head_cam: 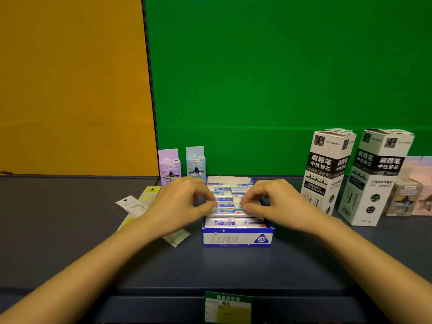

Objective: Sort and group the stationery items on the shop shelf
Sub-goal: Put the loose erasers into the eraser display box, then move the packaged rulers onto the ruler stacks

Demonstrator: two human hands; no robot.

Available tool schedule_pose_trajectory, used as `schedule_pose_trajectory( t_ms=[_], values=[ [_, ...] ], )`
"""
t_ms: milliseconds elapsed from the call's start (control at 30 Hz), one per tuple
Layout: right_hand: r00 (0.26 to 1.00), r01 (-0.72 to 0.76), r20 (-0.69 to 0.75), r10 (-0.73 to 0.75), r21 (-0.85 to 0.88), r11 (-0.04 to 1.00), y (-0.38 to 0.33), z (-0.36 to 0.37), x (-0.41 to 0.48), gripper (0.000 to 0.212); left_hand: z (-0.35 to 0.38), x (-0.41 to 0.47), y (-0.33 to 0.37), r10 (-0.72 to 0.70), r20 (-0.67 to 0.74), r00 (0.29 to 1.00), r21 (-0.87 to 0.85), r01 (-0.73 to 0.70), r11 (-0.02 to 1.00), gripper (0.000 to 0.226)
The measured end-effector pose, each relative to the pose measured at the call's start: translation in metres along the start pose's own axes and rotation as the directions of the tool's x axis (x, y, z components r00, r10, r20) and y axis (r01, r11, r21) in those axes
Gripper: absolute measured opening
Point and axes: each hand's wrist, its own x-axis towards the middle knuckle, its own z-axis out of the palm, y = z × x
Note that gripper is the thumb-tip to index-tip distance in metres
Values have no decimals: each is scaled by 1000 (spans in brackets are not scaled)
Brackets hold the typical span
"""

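Erasers (221, 222) in wrappers fill the blue 2B display box (237, 238) at the centre of the frame on the shelf (70, 218), their long axes running left-right in two columns; the left hand (182, 204) pinches one in the left column and the right hand (278, 202) one in the right, both equally near, curled fingertips almost meeting mid-box

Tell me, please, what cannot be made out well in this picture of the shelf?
Head view:
Erasers in the blue box: middle rows hidden under the left hand and right hand.
Fingertips: blurred, so a grip on an eraser cannot be told.
Flat packets: partly covered by the left wrist; print too small.
Pink box: cut off by the right edge.
Price tag: blurred, writing unreadable.
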Motion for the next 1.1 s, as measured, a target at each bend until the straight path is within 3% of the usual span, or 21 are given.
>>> schedule_pose_trajectory(
  t_ms=[200, 333, 467, 633, 733, 867, 1000, 1100],
  values=[
    [990, 142, -25, -141, 5, 990, -44, 9, 24, 17, -44, -42, -36, -210, -173, 962, 191, 242, 951, 16],
    [974, 215, 78, -210, -53, 975, -78, 27, 45, 19, -56, -73, -62, -454, -12, 891, 358, 427, 830, 39],
    [957, 240, 194, -214, -125, 963, -104, 49, 60, 25, -47, -92, -70, -516, 22, 856, 431, 458, 778, 60],
    [946, 205, 308, -96, -343, 917, -125, 74, 69, 44, -47, -98, -81, -543, 73, 836, 354, 487, 798, 45],
    [941, 164, 337, -18, -409, 898, -129, 84, 72, 52, -50, -97, -91, -610, 126, 782, 279, 562, 779, 41],
    [921, 98, 383, 69, -400, 911, -133, 90, 78, 51, -57, -89, -97, -704, 237, 669, 176, 683, 709, 38],
    [859, 59, 491, 144, -375, 925, -137, 89, 88, 43, -62, -79, -103, -681, 356, 640, 104, 697, 709, 32],
    [815, 15, 550, 184, -338, 941, -139, 86, 92, 59, -64, -77, -108, -672, 414, 614, 94, 706, 702, 36]
  ],
)
